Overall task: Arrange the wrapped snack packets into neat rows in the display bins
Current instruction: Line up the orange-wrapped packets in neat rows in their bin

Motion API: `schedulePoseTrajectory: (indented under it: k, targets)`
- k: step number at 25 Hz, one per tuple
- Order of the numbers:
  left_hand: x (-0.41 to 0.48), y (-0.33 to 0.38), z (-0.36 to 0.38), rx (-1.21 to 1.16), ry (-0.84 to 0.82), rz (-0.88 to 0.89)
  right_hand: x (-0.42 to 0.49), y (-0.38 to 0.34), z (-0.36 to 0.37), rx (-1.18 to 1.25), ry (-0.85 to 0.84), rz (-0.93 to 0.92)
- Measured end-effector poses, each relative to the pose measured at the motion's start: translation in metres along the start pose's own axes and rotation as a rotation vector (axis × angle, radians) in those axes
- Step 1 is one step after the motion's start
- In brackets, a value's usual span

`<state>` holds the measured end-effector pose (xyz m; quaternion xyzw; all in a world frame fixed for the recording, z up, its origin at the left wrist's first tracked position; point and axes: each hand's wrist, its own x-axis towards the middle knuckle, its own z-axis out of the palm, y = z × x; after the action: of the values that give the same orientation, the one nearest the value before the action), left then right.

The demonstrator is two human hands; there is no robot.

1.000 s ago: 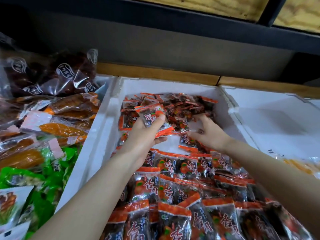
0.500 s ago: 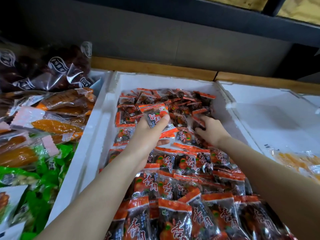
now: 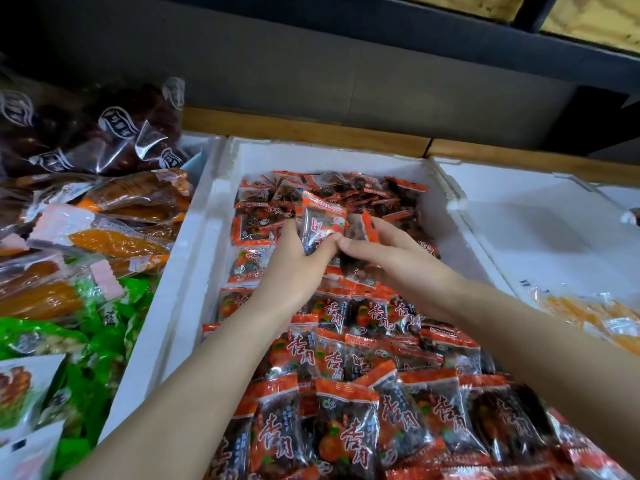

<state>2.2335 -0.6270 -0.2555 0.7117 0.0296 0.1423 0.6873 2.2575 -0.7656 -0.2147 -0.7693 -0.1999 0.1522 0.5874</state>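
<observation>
Backdrop: grey wall [image 3: 311, 74] and a wooden ledge [image 3: 304, 128] cross the top of the frame behind white foam bins.
Middle bin [image 3: 214, 237]: holds the red-and-black snack packets. Overlapping rows [image 3: 346, 358] fill the lower centre, and a loose heap [image 3: 346, 192] lies at upper centre against the back wall.
Left hand [image 3: 294, 268]: its grip is closed round a raised packet [image 3: 320, 223], held upright over the gap between heap and rows.
Right hand [image 3: 391, 258]: just beside the left, thumbs nearly touching. Its grip pinches a second packet [image 3: 367, 227], largely hidden by the fingers.
Neighbours: orange packs [image 3: 114, 237] and green packs [image 3: 104, 306] at left, and a nearly bare right bin [image 3: 519, 220].
Risk: the wrappers look slick, so a packet passed between two crowded hands could slip and drop askew onto the rows.
Risk: both forearms hang low over the finished rows, so lowering them could drag packets out of line.
Risk: a packet laid face down or turned round would likely break the pattern.
</observation>
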Motion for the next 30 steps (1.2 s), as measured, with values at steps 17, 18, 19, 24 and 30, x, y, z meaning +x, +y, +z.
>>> schedulePoseTrajectory:
  k: [17, 18, 19, 24, 30]
  targets:
    - [-0.029, 0.014, -0.028, 0.023, 0.019, 0.035, -0.026, 0.034, 0.005, -0.577, -0.052, 0.095]
    - [-0.034, 0.012, -0.032, 0.03, 0.023, 0.034, -0.025, 0.034, 0.006, -0.611, -0.09, 0.094]
    - [-0.04, 0.011, -0.035, 0.031, 0.028, 0.028, -0.026, 0.033, 0.007, -0.631, -0.119, 0.094]
    - [-0.054, 0.005, -0.042, -0.007, 0.053, -0.02, -0.03, 0.033, 0.015, -0.58, -0.201, 0.121]
    - [-0.057, 0.004, -0.045, -0.049, 0.055, -0.068, -0.028, 0.037, 0.011, -0.768, -0.195, 0.136]
